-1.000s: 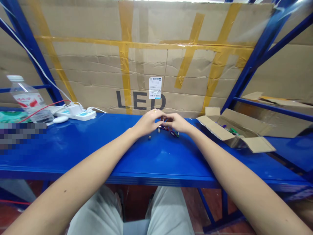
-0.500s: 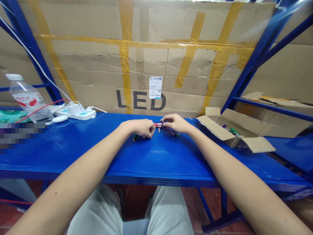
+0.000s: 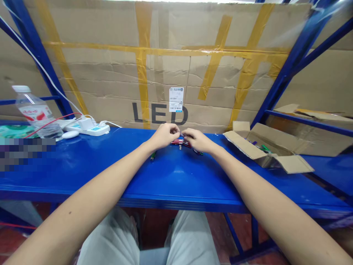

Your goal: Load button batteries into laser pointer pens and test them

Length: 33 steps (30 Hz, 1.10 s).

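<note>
My left hand [image 3: 164,135] and my right hand [image 3: 196,139] meet fingertip to fingertip over the middle of the blue shelf [image 3: 110,165]. Both are closed in a pinch. Between them lies a small red cylindrical part [image 3: 177,141], and both hands seem to grip it. A tiny metal piece [image 3: 180,147] sits on the shelf just below it. A small green part [image 3: 152,156] lies beside my left wrist. Dark loops or clips [image 3: 199,152] peek out under my right hand.
An open cardboard box [image 3: 268,151] with small coloured parts stands to the right. At the left are a water bottle [image 3: 35,114], a white power strip [image 3: 88,128] with cables and a white mouse [image 3: 69,134]. A taped cardboard wall marked LED [image 3: 160,114] closes the back.
My left hand lifted from the shelf, where it had set down the green part, and moved right and up to rejoin my right hand at the red part.
</note>
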{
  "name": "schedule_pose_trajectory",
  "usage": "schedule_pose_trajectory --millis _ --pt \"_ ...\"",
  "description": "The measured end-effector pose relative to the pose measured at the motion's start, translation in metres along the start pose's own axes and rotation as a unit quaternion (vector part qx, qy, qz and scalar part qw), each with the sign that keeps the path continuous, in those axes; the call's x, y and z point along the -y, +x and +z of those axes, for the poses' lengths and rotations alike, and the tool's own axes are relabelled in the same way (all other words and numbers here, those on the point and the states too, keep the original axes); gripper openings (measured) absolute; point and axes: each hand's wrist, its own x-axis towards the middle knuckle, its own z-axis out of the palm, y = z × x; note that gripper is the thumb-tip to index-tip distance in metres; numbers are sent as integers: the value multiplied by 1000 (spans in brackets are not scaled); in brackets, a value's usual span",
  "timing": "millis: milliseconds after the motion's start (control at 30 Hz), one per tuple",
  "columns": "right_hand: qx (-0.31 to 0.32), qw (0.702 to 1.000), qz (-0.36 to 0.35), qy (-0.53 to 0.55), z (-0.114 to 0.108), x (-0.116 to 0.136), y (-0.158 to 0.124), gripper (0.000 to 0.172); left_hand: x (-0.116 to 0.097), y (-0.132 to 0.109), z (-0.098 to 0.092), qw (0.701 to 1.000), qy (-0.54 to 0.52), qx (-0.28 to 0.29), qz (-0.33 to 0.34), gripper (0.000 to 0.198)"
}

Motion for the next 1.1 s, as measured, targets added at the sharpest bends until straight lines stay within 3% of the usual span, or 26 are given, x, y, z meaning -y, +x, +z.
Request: schedule_pose_trajectory --millis 300,500,733,900,1100 --pt "-117 991 -59 -5 7 7 -2 26 -7 -1 -2 982 -166 9 -88 8" --pt "-157 984 -77 -13 4 9 -3 13 -2 1 2 975 -199 30 -91 13" --pt "-114 987 39 105 5 12 -2 8 6 2 3 977 -191 59 -76 13" --pt "-19 970 146 195 2 15 -4 16 10 1 4 986 -152 60 -27 10" --pt "37 953 150 261 -1 16 -6 30 8 0 4 994 -97 55 5 9"
